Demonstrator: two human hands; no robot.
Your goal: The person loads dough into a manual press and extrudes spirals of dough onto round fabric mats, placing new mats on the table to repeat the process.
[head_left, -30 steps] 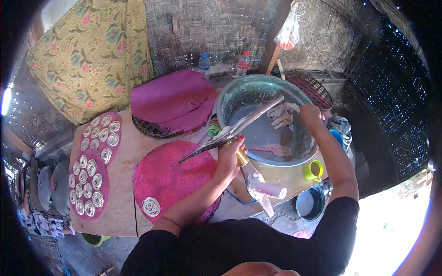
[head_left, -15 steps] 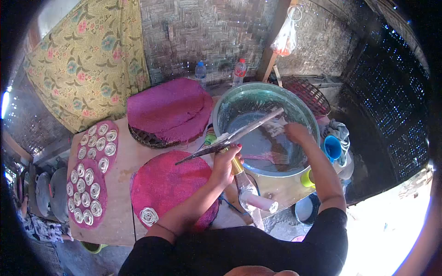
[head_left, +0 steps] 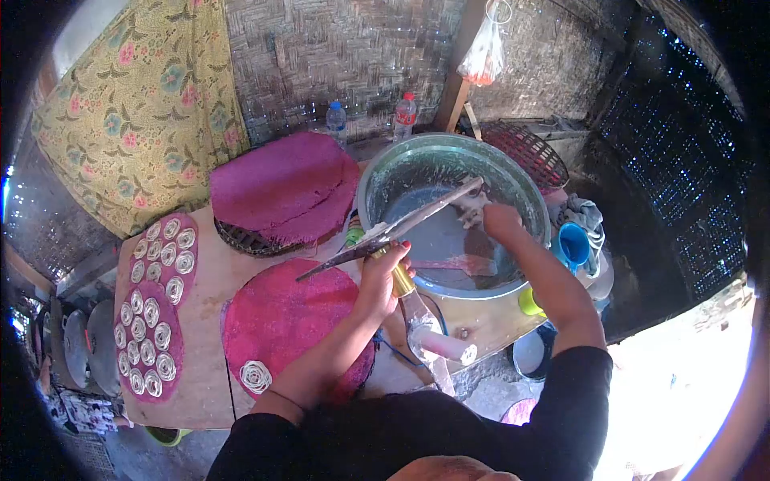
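Observation:
My left hand [head_left: 383, 282] is wrapped around a gold-coloured metal tube [head_left: 403, 280] beneath a long, dough-smeared wooden bar [head_left: 401, 228]. The bar slants up over a large green basin [head_left: 370, 204]. My right hand [head_left: 501, 223] is inside the basin near the bar's far end, its fingers closed on white dough [head_left: 470, 210]; the fingertips are partly hidden. A pink flat piece [head_left: 449, 264] lies low in the basin. Left of my left hand is a round pink mat [head_left: 297, 313] bearing one coiled white noodle nest [head_left: 256, 376].
Two pink mats with several noodle nests [head_left: 147, 351] lie at the left. Stacked purple mats [head_left: 281, 188] rest on a dark basket behind. A blue jug [head_left: 571, 244] and a yellow-green cup [head_left: 529, 302] stand right of the basin. A pale cylinder [head_left: 447, 347] is at the table's front.
The view has shifted slightly. My right hand and the dough have moved a little closer to the bar's far end. My left hand keeps its grip on the tube.

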